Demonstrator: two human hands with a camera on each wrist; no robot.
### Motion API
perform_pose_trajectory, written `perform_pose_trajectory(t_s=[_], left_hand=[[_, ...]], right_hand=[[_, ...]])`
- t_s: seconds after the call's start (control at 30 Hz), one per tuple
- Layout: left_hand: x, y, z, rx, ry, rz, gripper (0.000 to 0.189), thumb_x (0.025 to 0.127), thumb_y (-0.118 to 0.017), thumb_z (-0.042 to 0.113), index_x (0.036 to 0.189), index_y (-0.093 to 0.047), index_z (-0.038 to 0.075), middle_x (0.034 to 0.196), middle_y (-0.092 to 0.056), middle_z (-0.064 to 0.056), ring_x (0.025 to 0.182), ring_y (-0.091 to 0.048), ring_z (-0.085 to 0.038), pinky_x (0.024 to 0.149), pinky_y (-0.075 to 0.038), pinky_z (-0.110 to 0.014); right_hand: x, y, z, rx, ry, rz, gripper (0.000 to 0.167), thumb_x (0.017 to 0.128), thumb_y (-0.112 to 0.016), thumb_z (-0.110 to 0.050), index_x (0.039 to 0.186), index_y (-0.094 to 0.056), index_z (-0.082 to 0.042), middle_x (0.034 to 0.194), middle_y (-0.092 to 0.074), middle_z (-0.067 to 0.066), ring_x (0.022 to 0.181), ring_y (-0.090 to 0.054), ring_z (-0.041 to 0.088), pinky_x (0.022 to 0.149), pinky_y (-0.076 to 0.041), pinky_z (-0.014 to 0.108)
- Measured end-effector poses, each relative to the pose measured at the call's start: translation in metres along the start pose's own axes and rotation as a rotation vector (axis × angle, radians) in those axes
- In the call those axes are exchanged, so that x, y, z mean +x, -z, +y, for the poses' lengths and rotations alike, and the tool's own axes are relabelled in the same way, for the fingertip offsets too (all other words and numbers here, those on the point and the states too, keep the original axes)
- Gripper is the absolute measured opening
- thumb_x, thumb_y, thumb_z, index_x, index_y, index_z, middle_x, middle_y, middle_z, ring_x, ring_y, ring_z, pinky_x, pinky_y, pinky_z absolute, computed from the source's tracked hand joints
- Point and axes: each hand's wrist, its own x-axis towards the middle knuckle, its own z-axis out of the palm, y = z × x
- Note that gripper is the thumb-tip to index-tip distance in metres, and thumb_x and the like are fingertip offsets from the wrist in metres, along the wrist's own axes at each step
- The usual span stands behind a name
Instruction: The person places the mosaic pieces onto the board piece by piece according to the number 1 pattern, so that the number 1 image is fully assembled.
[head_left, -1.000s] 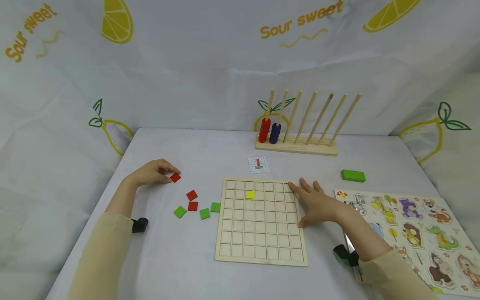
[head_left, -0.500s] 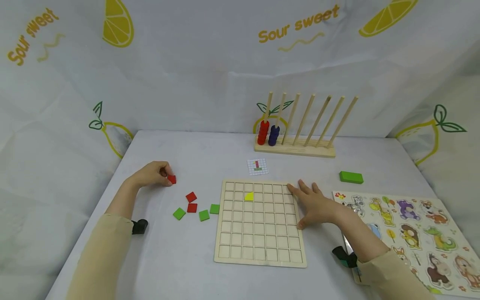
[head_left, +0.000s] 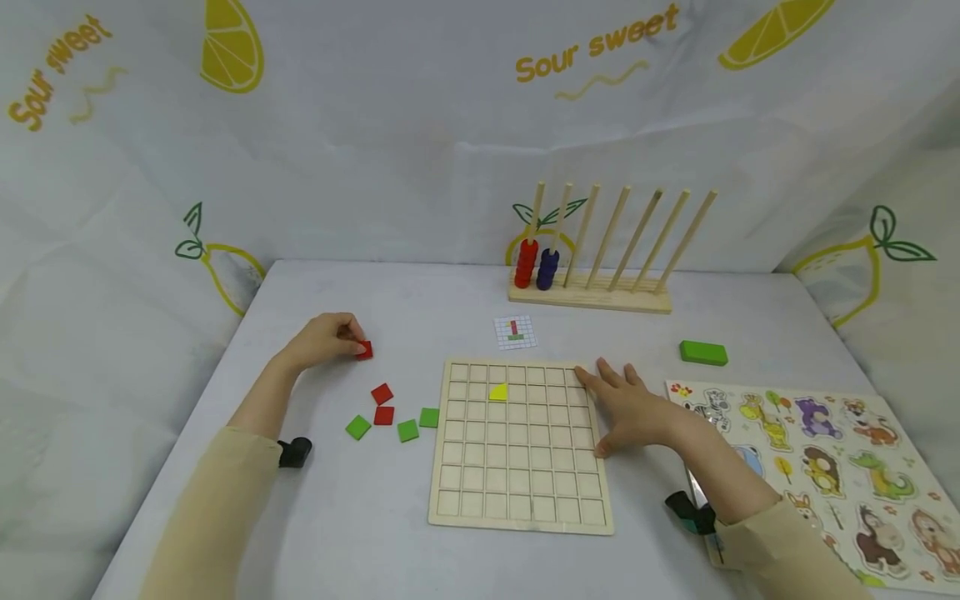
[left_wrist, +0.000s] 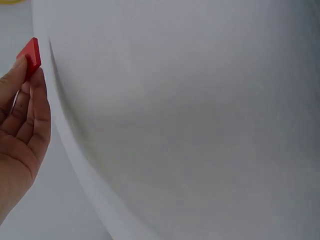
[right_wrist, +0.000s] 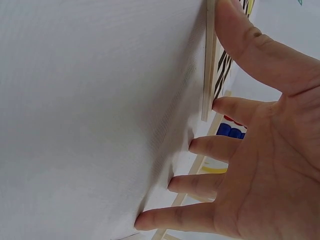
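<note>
My left hand (head_left: 327, 340) pinches a red square tile (head_left: 365, 350) between thumb and fingertips; in the left wrist view the tile (left_wrist: 31, 57) stands up out of the grip. Just below lie two more red tiles (head_left: 383, 415) and several green tiles (head_left: 358, 427). A wooden grid board (head_left: 521, 522) lies in the middle, with a yellow quarter-round piece (head_left: 498, 392) in one cell near its top. My right hand (head_left: 633, 412) rests with fingers spread at the board's right edge. In the right wrist view its thumb and index fingertip touch the board's edge (right_wrist: 209, 65).
Behind the board lies a small printed pattern card (head_left: 515, 332). A wooden peg abacus (head_left: 588, 296) with red and dark blue beads stands at the back. To the right are a green block (head_left: 703, 352) and an animal puzzle board (head_left: 855, 417), partly under my right forearm.
My left hand drew slightly left with the red tile, then moved right and a little away from me, still pinching it. My right hand and the board have stayed in place.
</note>
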Motion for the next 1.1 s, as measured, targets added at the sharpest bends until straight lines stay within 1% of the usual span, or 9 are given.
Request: perform_pose_trajectory(t_s=[0.1,0.17,0.27,0.37,0.53,0.67,0.8,0.93,1.1], left_hand=[[0.007,-0.013,0.019,0.011,-0.03,0.01,0.01,0.09,-0.067,0.007,0.099,-0.064,0.004,0.097,-0.068,-0.011,0.091,-0.06,-0.02,0.079,-0.047,-0.026],[0.012,-0.024,0.033,0.017,-0.069,0.0,0.012,0.091,-0.066,0.006,0.102,-0.065,0.006,0.097,-0.068,-0.011,0.09,-0.06,-0.02,0.079,-0.048,-0.026],[0.016,-0.039,0.054,0.023,-0.147,-0.051,0.019,0.092,-0.064,0.005,0.11,-0.068,0.009,0.101,-0.069,-0.01,0.088,-0.062,-0.019,0.078,-0.05,-0.026],[0.013,-0.049,0.068,0.029,-0.18,-0.098,0.023,0.092,-0.064,0.005,0.112,-0.071,0.013,0.104,-0.07,-0.008,0.086,-0.061,-0.018,0.077,-0.05,-0.027],[0.008,-0.062,0.084,0.04,-0.195,-0.134,0.021,0.092,-0.066,0.007,0.109,-0.072,0.017,0.102,-0.071,-0.003,0.083,-0.058,-0.015,0.077,-0.049,-0.027],[0.009,-0.073,0.095,0.037,-0.238,-0.14,0.021,0.091,-0.067,0.008,0.109,-0.073,0.017,0.099,-0.073,-0.001,0.081,-0.058,-0.014,0.077,-0.048,-0.027],[0.013,-0.086,0.108,0.028,-0.247,-0.152,0.02,0.091,-0.067,0.009,0.109,-0.074,0.016,0.098,-0.073,-0.001,0.08,-0.055,-0.014,0.075,-0.046,-0.026],[0.017,-0.103,0.126,0.036,-0.246,-0.138,0.02,0.091,-0.066,0.01,0.109,-0.074,0.015,0.098,-0.073,-0.001,0.08,-0.055,-0.013,0.074,-0.046,-0.025],[0.021,-0.128,0.15,0.015,-0.246,-0.113,0.01,0.089,-0.07,0.01,0.098,-0.073,0.01,0.088,-0.071,-0.002,0.08,-0.059,-0.012,0.076,-0.049,-0.023]], right_hand=[[0.0,0.0,0.0,0.002,0.0,0.002,0.118,0.067,-0.089,-0.031,0.159,-0.017,-0.012,0.163,-0.003,0.03,0.143,0.003,0.066,0.105,-0.017,0.081],[-0.002,-0.001,0.002,0.005,-0.01,0.003,0.118,0.067,-0.089,-0.031,0.159,-0.017,-0.012,0.163,-0.002,0.03,0.143,0.004,0.066,0.105,-0.016,0.081],[-0.004,-0.002,0.003,-0.002,-0.013,0.007,0.118,0.066,-0.089,-0.031,0.158,-0.018,-0.013,0.163,-0.003,0.03,0.142,0.003,0.066,0.104,-0.018,0.081],[-0.002,-0.003,0.001,-0.011,-0.007,0.004,0.117,0.068,-0.089,-0.032,0.159,-0.018,-0.014,0.163,-0.003,0.029,0.143,0.003,0.065,0.105,-0.019,0.081],[-0.001,-0.001,-0.001,-0.018,-0.01,0.0,0.114,0.07,-0.088,-0.03,0.159,-0.018,-0.015,0.164,-0.003,0.027,0.145,0.004,0.063,0.107,-0.018,0.079],[-0.002,0.0,-0.001,-0.023,-0.027,0.0,0.113,0.071,-0.087,-0.03,0.159,-0.018,-0.015,0.165,-0.003,0.026,0.146,0.004,0.062,0.107,-0.018,0.079],[-0.001,0.001,-0.002,-0.023,-0.03,-0.001,0.113,0.071,-0.087,-0.029,0.159,-0.018,-0.015,0.165,-0.003,0.025,0.146,0.004,0.061,0.107,-0.018,0.079],[-0.001,0.001,-0.001,-0.023,-0.026,0.001,0.113,0.071,-0.087,-0.028,0.159,-0.018,-0.015,0.165,-0.003,0.026,0.146,0.004,0.061,0.107,-0.019,0.079],[-0.001,0.0,-0.001,-0.023,-0.03,0.001,0.113,0.07,-0.088,-0.029,0.159,-0.018,-0.016,0.165,-0.003,0.026,0.146,0.004,0.061,0.107,-0.018,0.079]])
